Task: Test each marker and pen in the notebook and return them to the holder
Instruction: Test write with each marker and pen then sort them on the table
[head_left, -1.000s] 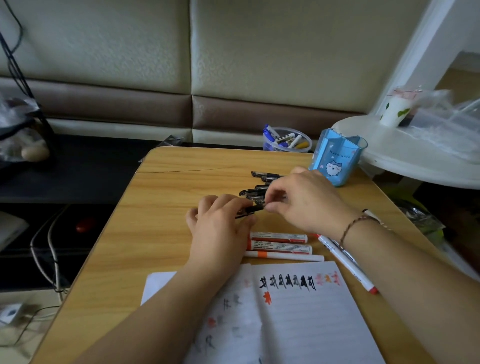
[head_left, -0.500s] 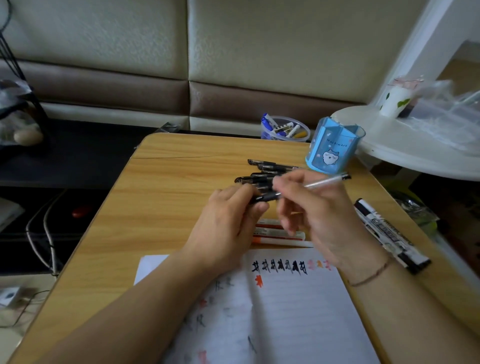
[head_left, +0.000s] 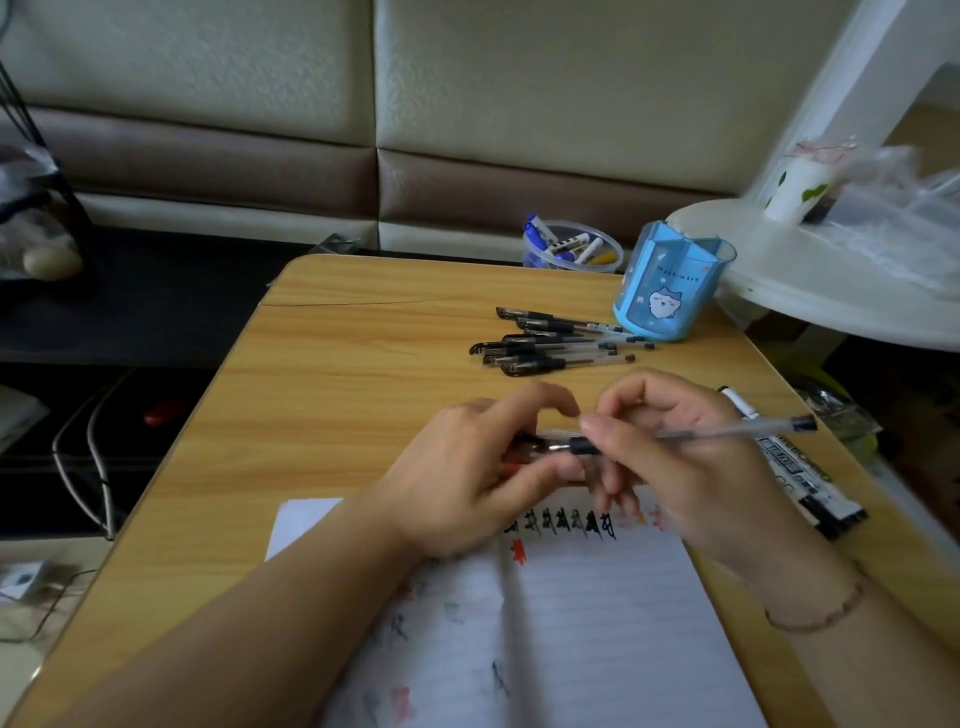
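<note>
Above the open lined notebook (head_left: 597, 634), my right hand (head_left: 670, 467) holds a clear black gel pen (head_left: 727, 432) by its barrel, its back end pointing right. My left hand (head_left: 467, 483) pinches the pen's black cap end (head_left: 530, 444); I cannot tell if the cap is off. Several black gel pens (head_left: 556, 345) lie in a pile farther back on the wooden table (head_left: 363, 364). The blue pen holder (head_left: 670, 283) stands at the table's back right. Black-and-white markers (head_left: 800, 478) lie to the right of my right hand. Orange markers are mostly hidden under my hands.
A clear tub with blue and white markers (head_left: 571, 249) sits behind the table's back edge. A white round side table (head_left: 831, 291) with a cup (head_left: 795, 187) and plastic bags stands close on the right. Cables (head_left: 83, 457) and a dark shelf lie to the left.
Both hands have drawn back from the pen pile toward the notebook, carrying one gel pen. The pile behind them is uncovered now.
</note>
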